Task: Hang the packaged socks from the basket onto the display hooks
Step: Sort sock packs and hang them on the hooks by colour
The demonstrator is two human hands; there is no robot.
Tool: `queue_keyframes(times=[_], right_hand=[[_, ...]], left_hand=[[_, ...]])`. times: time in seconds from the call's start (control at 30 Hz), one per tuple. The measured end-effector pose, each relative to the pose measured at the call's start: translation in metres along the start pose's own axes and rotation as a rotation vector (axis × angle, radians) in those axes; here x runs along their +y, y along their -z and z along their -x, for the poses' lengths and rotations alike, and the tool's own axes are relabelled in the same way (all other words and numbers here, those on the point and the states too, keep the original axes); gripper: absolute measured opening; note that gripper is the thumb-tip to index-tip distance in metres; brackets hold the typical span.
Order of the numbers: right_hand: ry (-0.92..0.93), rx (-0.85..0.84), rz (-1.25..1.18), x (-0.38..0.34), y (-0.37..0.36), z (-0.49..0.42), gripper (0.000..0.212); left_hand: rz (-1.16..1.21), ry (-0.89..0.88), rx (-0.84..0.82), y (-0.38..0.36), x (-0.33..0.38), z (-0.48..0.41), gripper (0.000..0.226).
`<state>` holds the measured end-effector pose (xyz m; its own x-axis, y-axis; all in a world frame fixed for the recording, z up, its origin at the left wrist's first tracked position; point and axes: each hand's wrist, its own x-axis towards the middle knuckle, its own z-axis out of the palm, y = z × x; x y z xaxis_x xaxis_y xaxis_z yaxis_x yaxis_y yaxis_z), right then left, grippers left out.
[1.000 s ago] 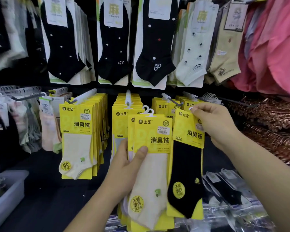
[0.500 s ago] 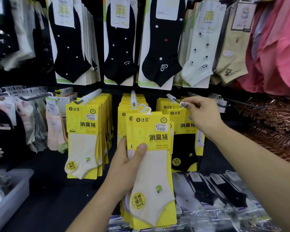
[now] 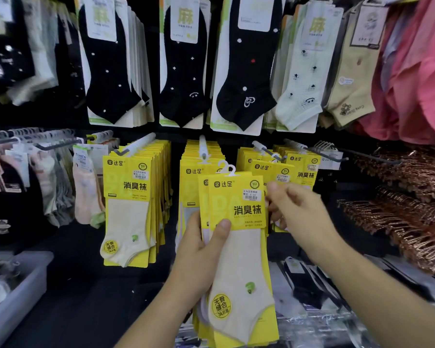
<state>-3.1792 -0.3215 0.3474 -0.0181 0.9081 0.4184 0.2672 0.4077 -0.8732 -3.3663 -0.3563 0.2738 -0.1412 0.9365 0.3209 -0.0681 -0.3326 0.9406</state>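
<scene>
Returning from the hook [image 3: 266,149], where the hung pack [image 3: 271,169] now stays (one more done), the right hand [image 3: 299,217] touches the top corner of the cream sock packs [image 3: 239,262]; whether it already pinches, I cannot tell. The left hand [image 3: 199,252] grips this stack before the display, thumb in front.

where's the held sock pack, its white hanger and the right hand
held sock pack [image 3: 239,209]: head view, yellow header
white hanger [image 3: 232,170]: head view, curved top
right hand [image 3: 299,214]: head view, back of hand

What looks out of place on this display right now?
The hung yellow packs look straight. At lower right, clear-wrapped black socks lie loose in a heap below the hooks rather than hanging.
</scene>
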Motion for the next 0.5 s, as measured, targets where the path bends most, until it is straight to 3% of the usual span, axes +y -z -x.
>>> queue_keyframes(times=[0.17,0.27,0.4,0.5], right_hand=[[-0.029,0.031,0.041,-0.003,-0.013,0.008,0.030],[-0.089,0.016,-0.067,0.003,-0.013,0.006,0.021],[-0.185,0.055,-0.416,0.014,-0.005,0.002,0.013],[-0.185,0.153,-0.525,0.023,0.006,-0.003,0.007]], left_hand=[[0.002,-0.009,0.016,-0.004,-0.001,0.004,0.052],[0.035,0.012,0.011,-0.003,-0.001,0.004,0.065],[-0.051,-0.018,0.058,0.001,0.000,0.001,0.045],[-0.065,-0.025,0.067,0.008,0.001,-0.002,0.037]])
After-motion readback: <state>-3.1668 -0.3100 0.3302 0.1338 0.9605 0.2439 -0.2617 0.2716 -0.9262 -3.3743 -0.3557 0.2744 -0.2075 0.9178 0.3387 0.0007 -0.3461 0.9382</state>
